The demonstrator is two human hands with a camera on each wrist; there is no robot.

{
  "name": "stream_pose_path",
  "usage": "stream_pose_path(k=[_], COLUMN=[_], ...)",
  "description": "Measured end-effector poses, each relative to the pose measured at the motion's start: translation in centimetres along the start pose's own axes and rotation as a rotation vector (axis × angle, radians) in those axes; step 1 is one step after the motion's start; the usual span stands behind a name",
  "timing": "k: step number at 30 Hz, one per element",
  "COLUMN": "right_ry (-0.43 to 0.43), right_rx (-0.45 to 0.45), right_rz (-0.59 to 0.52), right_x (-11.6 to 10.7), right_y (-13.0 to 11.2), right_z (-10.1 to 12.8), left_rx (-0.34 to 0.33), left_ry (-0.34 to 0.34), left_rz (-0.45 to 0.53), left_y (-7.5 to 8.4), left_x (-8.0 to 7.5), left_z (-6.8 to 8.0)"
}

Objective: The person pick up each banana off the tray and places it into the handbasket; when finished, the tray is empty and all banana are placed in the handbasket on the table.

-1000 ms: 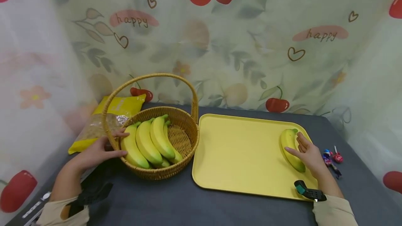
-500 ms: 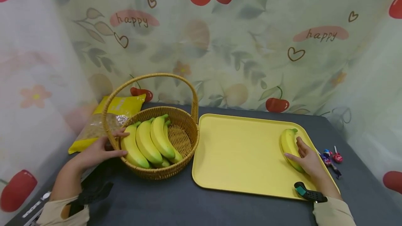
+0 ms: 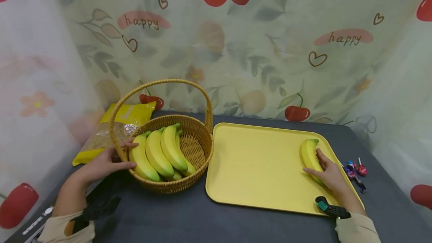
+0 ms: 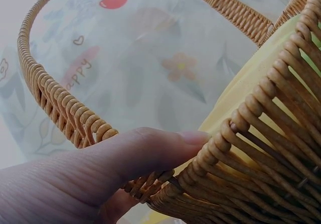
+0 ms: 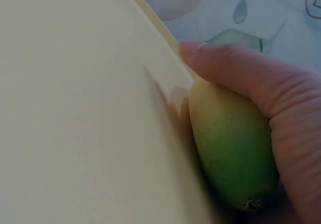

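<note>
Cherry-print curtains (image 3: 216,40) enclose a dark table (image 3: 189,216) on three sides. On the right part of the table I see a yellow tray (image 3: 256,164), and along its right edge lies a single banana (image 3: 308,153), stem end pointing far. My right hand (image 3: 329,175) grips the banana's near half: the thumb lies across its left side and the fingers curl over its right side. The right wrist view confirms this, with the banana (image 5: 230,148) resting flat on the tray (image 5: 75,108) and the hand (image 5: 281,113) wrapped over its greenish end.

My left hand (image 3: 101,164) holds the near left rim of a wicker basket (image 3: 194,147), which stands just left of the tray, touching or nearly so. In the left wrist view the thumb (image 4: 145,148) lies over the rim, with the other fingers hidden below it. A bunch of bananas (image 3: 158,155) fills the basket's left half.

Behind the basket, at the far left, lies a yellow bag (image 3: 114,128). Right of the tray, a few wrapped lollipops (image 3: 354,170) lie on the table, near the right hand.
</note>
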State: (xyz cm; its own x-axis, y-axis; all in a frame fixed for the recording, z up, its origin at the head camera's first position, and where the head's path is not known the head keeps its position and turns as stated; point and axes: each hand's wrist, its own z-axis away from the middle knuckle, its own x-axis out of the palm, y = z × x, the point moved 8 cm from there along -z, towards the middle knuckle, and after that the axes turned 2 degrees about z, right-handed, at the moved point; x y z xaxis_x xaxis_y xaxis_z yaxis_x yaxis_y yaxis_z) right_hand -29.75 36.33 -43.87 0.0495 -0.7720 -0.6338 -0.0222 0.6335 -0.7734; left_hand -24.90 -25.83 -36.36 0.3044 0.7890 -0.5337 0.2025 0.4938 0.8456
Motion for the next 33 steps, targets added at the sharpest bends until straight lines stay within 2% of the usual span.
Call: stream_pose_path(k=[10, 19, 26, 33], right_ry=[-0.014, 0.024, 0.066, 0.025], right_rx=[0.026, 0.043, -0.045, -0.129], right_rz=[0.123, 0.125, 0.148, 0.114], right_x=[0.2, -0.3, -0.6, 0.2], right_y=[0.3, -0.2, -1.8, -5.1], right_z=[0.1, 0.3, 0.1, 0.1], left_rx=[-0.01, 0.008, 0.011, 0.005], left_ry=[0.004, 0.002, -0.014, -0.012], left_rz=[-0.021, -0.006, 0.032, 0.027], left_y=[0.2, 0.2, 0.3, 0.2], left_x=[0.0, 0.0, 0.2, 0.2], left_z=[0.1, 0.0, -0.1, 0.0])
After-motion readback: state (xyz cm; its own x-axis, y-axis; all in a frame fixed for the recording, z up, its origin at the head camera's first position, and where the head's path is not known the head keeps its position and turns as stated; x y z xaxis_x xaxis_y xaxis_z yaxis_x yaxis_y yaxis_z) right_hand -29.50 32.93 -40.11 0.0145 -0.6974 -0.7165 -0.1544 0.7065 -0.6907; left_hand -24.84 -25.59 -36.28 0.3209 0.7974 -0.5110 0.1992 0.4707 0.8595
